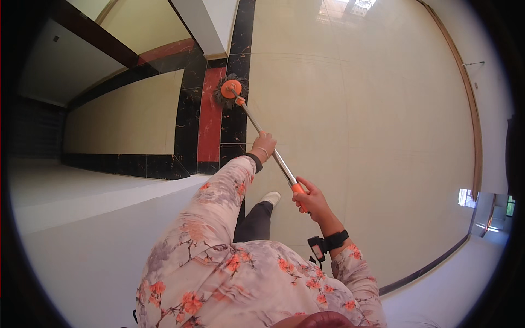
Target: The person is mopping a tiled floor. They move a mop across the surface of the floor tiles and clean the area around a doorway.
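A long-handled mop with a metal pole (282,163) runs diagonally across the middle of the view. Its round orange head with a grey fringe (231,90) rests over the edge between a red floor strip (210,135) and the black border tiles (234,123). My left hand (264,146) is wrapped around the middle of the pole. Lower down, my right hand (311,199) grips the orange handle end, its index finger pointing along the pole. Dark bands circle both wrists.
Cream floor tiles (369,123) spread to the right, bounded by a wall with brown skirting (471,106). At the left, a doorway beside a white wall corner (217,28) opens onto another tiled floor (127,119). A white wall (102,229) stands at the lower left. My shoe (271,198) is below the pole.
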`<act>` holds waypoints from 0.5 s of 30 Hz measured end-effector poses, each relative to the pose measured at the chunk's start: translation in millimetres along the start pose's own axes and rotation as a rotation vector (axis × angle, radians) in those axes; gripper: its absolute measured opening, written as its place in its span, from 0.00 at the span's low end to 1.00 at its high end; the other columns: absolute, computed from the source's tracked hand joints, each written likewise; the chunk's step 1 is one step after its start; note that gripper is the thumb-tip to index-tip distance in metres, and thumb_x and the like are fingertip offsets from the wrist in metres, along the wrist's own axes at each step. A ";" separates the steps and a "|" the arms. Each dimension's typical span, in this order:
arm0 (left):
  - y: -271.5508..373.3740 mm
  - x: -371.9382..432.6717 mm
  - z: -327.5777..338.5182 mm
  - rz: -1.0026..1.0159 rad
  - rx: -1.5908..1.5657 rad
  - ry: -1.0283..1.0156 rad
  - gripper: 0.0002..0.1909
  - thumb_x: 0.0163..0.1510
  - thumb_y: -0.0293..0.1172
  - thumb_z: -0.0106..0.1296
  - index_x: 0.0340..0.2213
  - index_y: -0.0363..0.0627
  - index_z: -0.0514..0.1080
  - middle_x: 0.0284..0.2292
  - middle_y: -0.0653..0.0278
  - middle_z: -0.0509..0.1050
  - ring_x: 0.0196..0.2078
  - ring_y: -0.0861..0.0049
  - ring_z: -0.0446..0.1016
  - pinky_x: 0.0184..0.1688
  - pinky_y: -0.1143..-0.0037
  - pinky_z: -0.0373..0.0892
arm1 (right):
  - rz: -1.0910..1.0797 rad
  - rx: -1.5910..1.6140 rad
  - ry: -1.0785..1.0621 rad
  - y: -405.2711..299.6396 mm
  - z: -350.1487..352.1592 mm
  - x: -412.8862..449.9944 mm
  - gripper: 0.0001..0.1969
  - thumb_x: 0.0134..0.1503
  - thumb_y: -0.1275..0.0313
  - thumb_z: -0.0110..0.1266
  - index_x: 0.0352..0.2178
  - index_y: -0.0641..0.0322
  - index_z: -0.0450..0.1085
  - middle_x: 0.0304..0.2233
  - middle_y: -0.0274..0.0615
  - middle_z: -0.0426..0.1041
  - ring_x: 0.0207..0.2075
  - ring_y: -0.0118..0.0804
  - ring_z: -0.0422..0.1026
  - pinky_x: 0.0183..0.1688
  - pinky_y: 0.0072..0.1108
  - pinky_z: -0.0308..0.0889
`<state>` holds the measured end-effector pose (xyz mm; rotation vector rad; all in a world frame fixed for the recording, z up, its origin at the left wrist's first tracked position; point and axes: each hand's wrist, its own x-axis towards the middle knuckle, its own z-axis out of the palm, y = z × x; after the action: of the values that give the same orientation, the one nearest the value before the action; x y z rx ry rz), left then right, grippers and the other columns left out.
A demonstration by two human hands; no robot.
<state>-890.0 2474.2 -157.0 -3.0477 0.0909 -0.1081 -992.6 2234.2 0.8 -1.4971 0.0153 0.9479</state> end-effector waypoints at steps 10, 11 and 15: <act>105.7 -56.7 -17.1 0.566 -0.030 -0.364 0.08 0.41 0.34 0.48 0.26 0.49 0.71 0.30 0.63 0.70 0.37 0.69 0.66 0.37 0.59 0.57 | 0.218 0.206 0.157 82.7 -10.1 -110.2 0.31 0.46 0.77 0.46 0.52 0.50 0.47 0.22 0.38 0.65 0.17 0.23 0.60 0.14 0.12 0.56; 122.1 -71.2 -18.4 0.614 -0.060 -0.397 0.09 0.40 0.36 0.49 0.26 0.50 0.72 0.29 0.64 0.70 0.37 0.69 0.66 0.37 0.58 0.57 | 0.245 0.230 0.151 93.4 -9.7 -131.3 0.30 0.46 0.77 0.46 0.52 0.51 0.47 0.25 0.39 0.65 0.19 0.22 0.61 0.19 0.13 0.60; 185.3 -119.4 -36.3 0.927 -0.189 -0.492 0.09 0.37 0.41 0.51 0.23 0.53 0.72 0.23 0.66 0.71 0.32 0.67 0.69 0.35 0.60 0.58 | 0.167 0.247 0.328 142.6 12.5 -212.7 0.31 0.46 0.77 0.48 0.52 0.56 0.46 0.31 0.39 0.66 0.28 0.23 0.65 0.29 0.13 0.62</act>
<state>-1021.9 2294.3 -146.1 -2.7472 1.4681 0.7241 -1214.9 2106.6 2.5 -1.4199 0.4851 0.7902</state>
